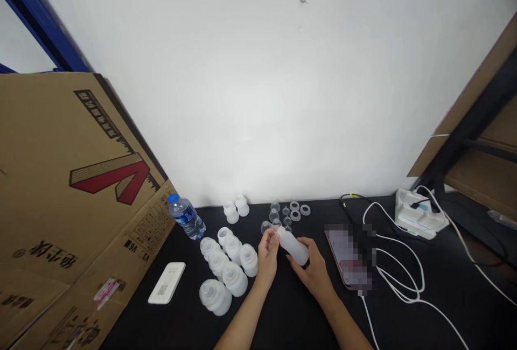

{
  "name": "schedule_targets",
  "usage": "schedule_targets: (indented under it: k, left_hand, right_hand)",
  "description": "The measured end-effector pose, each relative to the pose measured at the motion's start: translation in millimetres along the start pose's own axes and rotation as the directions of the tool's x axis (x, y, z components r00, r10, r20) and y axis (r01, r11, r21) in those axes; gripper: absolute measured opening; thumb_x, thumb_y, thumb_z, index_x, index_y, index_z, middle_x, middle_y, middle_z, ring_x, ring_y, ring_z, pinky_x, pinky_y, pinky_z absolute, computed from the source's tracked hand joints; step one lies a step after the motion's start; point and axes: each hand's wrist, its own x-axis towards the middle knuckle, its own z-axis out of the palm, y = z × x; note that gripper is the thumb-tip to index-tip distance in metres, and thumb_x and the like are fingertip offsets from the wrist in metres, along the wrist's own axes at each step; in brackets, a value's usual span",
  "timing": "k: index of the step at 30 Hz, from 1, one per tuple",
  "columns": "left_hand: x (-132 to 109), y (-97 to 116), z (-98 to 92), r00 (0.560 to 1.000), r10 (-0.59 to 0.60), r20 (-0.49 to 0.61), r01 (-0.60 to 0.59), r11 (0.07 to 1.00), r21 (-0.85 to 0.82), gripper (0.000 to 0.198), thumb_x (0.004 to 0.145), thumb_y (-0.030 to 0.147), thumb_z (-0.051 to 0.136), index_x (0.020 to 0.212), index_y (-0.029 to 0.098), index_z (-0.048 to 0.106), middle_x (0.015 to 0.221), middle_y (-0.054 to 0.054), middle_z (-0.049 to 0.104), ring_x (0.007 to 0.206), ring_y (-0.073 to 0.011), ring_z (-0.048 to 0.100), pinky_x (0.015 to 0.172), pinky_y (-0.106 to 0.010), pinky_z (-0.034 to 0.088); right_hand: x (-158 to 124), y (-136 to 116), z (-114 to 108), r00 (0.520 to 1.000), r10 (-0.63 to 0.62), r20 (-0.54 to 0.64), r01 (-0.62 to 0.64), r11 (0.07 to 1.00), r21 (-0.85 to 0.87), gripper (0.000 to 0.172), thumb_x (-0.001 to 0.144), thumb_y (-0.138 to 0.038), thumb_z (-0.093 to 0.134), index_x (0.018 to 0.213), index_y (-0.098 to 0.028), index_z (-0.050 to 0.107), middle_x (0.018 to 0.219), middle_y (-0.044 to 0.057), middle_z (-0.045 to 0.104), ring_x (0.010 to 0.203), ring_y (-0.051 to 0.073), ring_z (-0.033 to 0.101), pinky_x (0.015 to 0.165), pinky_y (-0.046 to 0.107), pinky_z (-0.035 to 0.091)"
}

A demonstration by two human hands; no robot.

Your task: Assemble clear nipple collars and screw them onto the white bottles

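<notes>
Bare white wall [258, 97] fills the far side of my feed, with a black table [161, 317] running along its foot. Both forearms enter from the near edge and converge at mid-table, so the hands are together on one frosted plastic bottle [293, 246], which is lifted just off the table, tilted, with its narrow end toward the upper left. My view shows the left hand [266, 258] upright, its fingers [267, 242] pinching that narrow end, while the right hand [313, 275] comes in low from the near right and cradles the wider end. Just left of the hands sits a cluster of frosted bottle-shaped pieces [230, 266], and two more [236, 209] stand farther off. Small clear cups [274, 214] and clear rings [295, 215] lie directly beyond the hands. Toward the left are a blue-capped water bottle [186, 216], a white power bank [166, 282], and a large cardboard sheet [68, 221] leaning against the wall. To the right, a phone [343, 258] with a pixelated screen lies beside white cables [399, 280], which run toward a white power strip [420, 215] near the far right corner.
</notes>
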Motion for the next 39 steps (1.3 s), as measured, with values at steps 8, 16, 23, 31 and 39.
schedule_targets:
  k: [8, 16, 23, 31, 39]
  left_hand:
    - [-1.2, 5.0, 2.4, 1.000, 0.002, -0.020, -0.002, 1.000, 0.002, 0.055, 0.087, 0.067, 0.081, 0.114, 0.019, 0.077, 0.107, -0.010, 0.078, 0.098, -0.0256, 0.072, 0.087, -0.033, 0.057]
    - [-1.7, 5.9, 2.2, 1.000, -0.004, 0.001, 0.004, 1.000, 0.004, 0.051, 0.086, 0.064, 0.084, 0.109, 0.019, 0.077, 0.107, -0.010, 0.079, 0.101, -0.0262, 0.073, 0.093, -0.035, 0.056]
    - [-2.6, 9.9, 3.9, 1.000, 0.004, 0.015, -0.004, 1.000, -0.015, 0.047, 0.085, 0.061, 0.086, 0.105, 0.019, 0.076, 0.107, -0.011, 0.079, 0.103, -0.0265, 0.074, 0.096, -0.036, 0.056]
    - [-1.8, 9.6, 3.8, 0.996, -0.059, 0.067, 0.063, 0.997, -0.049, 0.053, 0.085, 0.065, 0.085, 0.108, 0.018, 0.078, 0.110, -0.012, 0.079, 0.104, -0.0274, 0.073, 0.096, -0.037, 0.055]
    - [-5.1, 12.3, 2.4, 0.983, -0.063, 0.173, 0.071, 0.996, -0.044, 0.049, 0.092, 0.064, 0.078, 0.101, 0.016, 0.079, 0.094, -0.008, 0.077, 0.087, -0.0230, 0.070, 0.083, -0.033, 0.054]
  right_hand:
    - [0.9, -4.3, -3.8, 0.999, 0.027, -0.020, -0.027, 1.000, -0.002, 0.044, 0.095, -0.048, 0.077, 0.127, -0.022, 0.064, 0.111, 0.010, 0.078, 0.090, 0.027, 0.077, 0.075, 0.034, 0.063]
    - [3.9, -8.0, -5.6, 0.996, 0.036, -0.081, -0.037, 0.999, -0.017, 0.044, 0.091, -0.051, 0.079, 0.120, -0.021, 0.067, 0.108, 0.010, 0.078, 0.092, 0.027, 0.076, 0.078, 0.034, 0.063]
    - [5.4, -10.0, -7.7, 0.997, 0.073, -0.009, -0.073, 0.997, 0.026, 0.033, 0.101, -0.051, 0.069, 0.117, -0.022, 0.067, 0.100, 0.008, 0.078, 0.079, 0.024, 0.075, 0.072, 0.033, 0.063]
    - [2.6, -4.1, -2.4, 0.999, -0.021, -0.048, 0.021, 1.000, -0.018, 0.038, 0.097, -0.046, 0.074, 0.125, -0.022, 0.065, 0.111, 0.010, 0.077, 0.097, 0.028, 0.078, 0.085, 0.036, 0.063]
    - [2.0, -15.3, -12.8, 0.990, 0.076, 0.117, -0.078, 0.997, 0.013, 0.026, 0.101, -0.047, 0.069, 0.110, -0.024, 0.065, 0.085, 0.001, 0.074, 0.065, 0.020, 0.069, 0.060, 0.029, 0.056]
